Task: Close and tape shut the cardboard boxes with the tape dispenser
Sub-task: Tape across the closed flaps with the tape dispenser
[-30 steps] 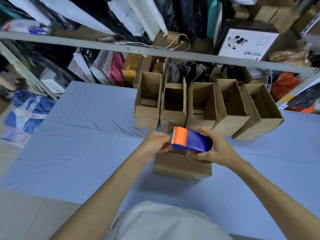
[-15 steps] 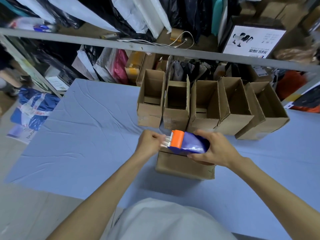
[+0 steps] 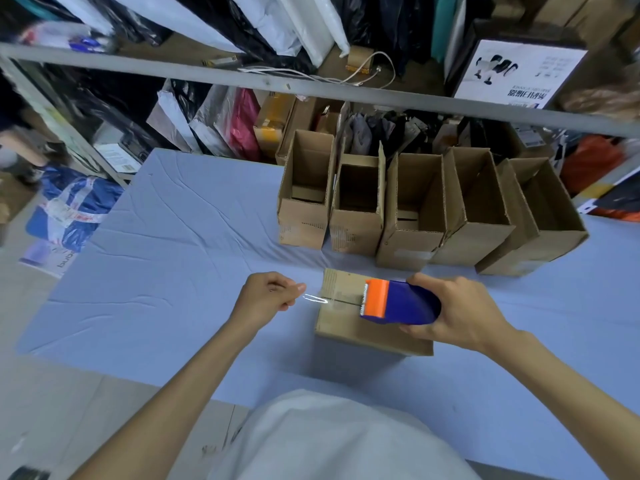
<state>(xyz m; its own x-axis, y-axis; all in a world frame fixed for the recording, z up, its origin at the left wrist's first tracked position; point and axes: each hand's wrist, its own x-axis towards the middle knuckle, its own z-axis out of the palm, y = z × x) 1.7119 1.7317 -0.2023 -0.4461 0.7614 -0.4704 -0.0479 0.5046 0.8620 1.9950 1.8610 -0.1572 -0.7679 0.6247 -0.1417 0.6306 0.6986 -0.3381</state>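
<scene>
A closed cardboard box [image 3: 341,323] lies on the blue table [image 3: 166,271] in front of me. My right hand [image 3: 453,313] grips a blue tape dispenser [image 3: 401,303] with an orange cutter head, held just above the box's top seam. A strip of clear tape [image 3: 317,299] runs from the dispenser leftward past the box's left edge. My left hand [image 3: 266,297] pinches the free end of that strip, out to the left of the box.
Several open cardboard boxes [image 3: 412,209] stand in a row behind the closed one. A metal shelf rail [image 3: 311,86] crosses above them, with bags and parcels stacked behind. To the left, a blue bag [image 3: 72,209] lies on the floor.
My left hand has drawn the tape end away to the left, and a length of clear tape now stretches out. The dispenser has tilted lower and shifted right over the box.
</scene>
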